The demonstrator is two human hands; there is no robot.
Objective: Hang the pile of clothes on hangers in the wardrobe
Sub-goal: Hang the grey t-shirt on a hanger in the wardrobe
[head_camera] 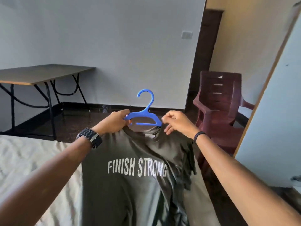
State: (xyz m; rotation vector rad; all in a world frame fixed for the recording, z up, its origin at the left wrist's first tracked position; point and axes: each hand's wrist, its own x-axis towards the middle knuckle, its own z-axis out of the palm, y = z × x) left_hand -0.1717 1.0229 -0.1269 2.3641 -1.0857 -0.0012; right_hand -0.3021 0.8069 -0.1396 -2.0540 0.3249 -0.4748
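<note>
I see the blue plastic hanger [145, 116] held up ahead of me, bar running left-right, hook upward. My left hand [114, 121] grips its left end with the olive T-shirt [130, 185] collar bunched there. My right hand [175, 122] pinches the right tip and the collar edge. The shirt droops toward me over the bed [32, 160]. The right shoulder looks not yet seated; the right hand is nearer that job.

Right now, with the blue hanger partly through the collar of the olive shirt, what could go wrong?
1. The hanger looks only partly seated in the T-shirt collar; the left hand holds its left end and the collar together, so loosening that grip could let that shoulder slip off.
2. The right hand pinches the right tip, and pulling might stretch the neckline.
</note>
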